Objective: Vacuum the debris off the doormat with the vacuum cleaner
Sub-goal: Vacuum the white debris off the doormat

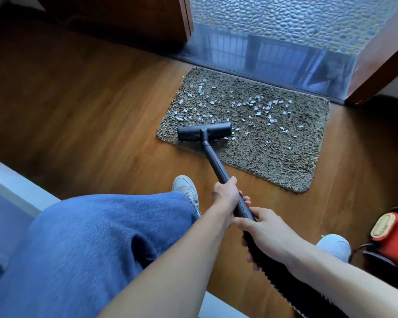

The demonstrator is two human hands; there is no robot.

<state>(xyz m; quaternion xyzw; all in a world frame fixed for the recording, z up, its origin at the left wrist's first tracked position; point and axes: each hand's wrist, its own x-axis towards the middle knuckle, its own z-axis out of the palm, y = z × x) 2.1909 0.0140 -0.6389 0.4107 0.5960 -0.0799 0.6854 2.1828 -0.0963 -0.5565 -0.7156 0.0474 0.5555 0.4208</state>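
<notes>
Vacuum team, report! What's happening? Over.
Left hand and right hand grip wand. Nozzle on doormat, near-left corner. Scraps strewn ahead. Nothing blocking.

Wide blue jeans (90,237), white sneakers (184,187)

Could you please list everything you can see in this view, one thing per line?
doormat: one, grey-brown shaggy, on the floor before the threshold
debris: many bits, whitish, scattered over the doormat's far and middle parts
vacuum head: one, black, on the doormat's near left part
wand: one, black, running from the vacuum head to the hands
hose: one, black, ribbed, bottom right
vacuum body: one, red, right edge
floor: brown wood
threshold: one, dark, glossy, beyond the doormat
shoes: two, white, on the floor
trouser leg: one, blue denim, lower left
left hand: grips the wand, farther along
right hand: grips the wand's near end
</notes>
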